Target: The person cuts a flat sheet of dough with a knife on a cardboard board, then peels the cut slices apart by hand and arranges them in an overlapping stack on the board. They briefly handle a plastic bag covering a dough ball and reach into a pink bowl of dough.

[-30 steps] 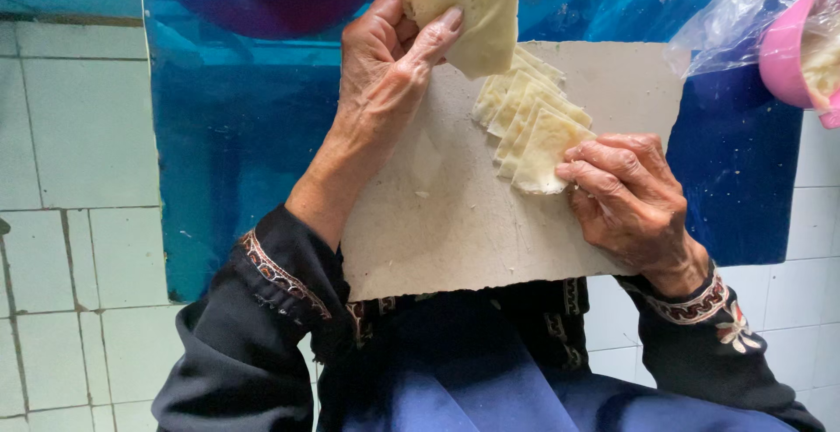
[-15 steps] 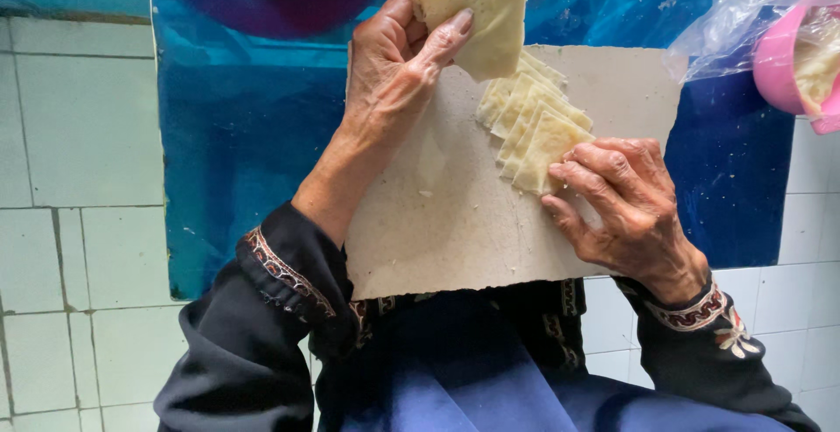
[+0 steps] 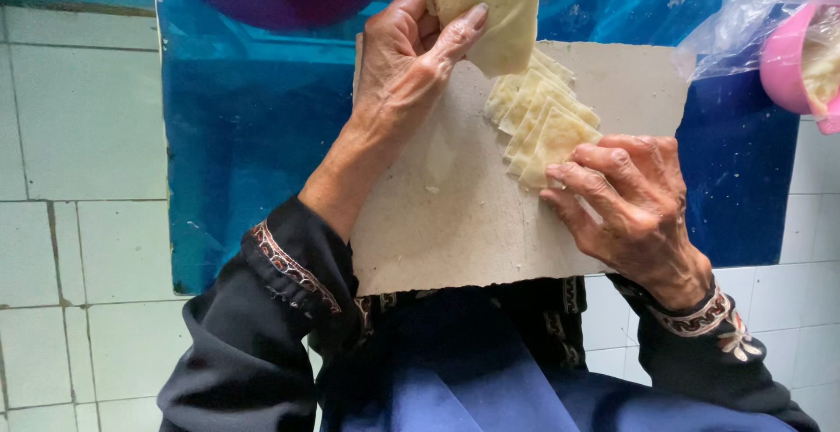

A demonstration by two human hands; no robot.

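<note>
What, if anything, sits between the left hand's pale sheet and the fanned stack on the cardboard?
Nothing visible. The left hand holds the pale sheet directly over the fanned stack on the cardboard; the right hand touches the stack's lower edge.

We see a grey cardboard sheet [image 3: 455, 213] serving as the carrier, resting across the lap with its near edge ragged. On it lies a fanned stack of thin, pale yellow square slices [image 3: 541, 121], overlapping one another near its far right part; they may be dough or cheese, we cannot tell which. Small crumbs [image 3: 430, 189] dot its bare middle. Beneath the cardboard, a blue plastic sheet [image 3: 245, 152] covers the pale tiled floor [image 3: 79, 222].
</note>
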